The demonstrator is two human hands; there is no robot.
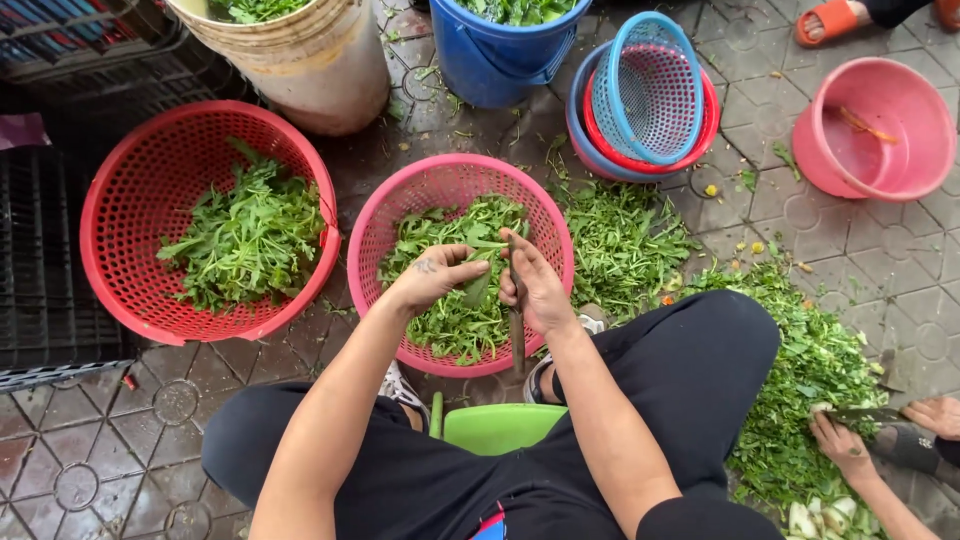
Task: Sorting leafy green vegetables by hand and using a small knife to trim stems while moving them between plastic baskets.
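Observation:
My left hand (432,275) pinches a green leaf (478,287) over the pink basket (390,215), which holds a heap of cut greens. My right hand (535,290) is closed on a knife (516,335), its blade pointing down towards my knees and its tip near the leaf. Both hands hover just above the basket's near half. I sit on a low green stool (500,428) with my knees spread either side of it.
A red basket (120,200) of greens stands at left beside black crates (40,300). A cream bucket (310,60), a blue bucket (495,55), stacked baskets (645,95) and a pink tub (880,130) stand behind. Greens (800,370) litter the paving; another person's hands (880,430) work at right.

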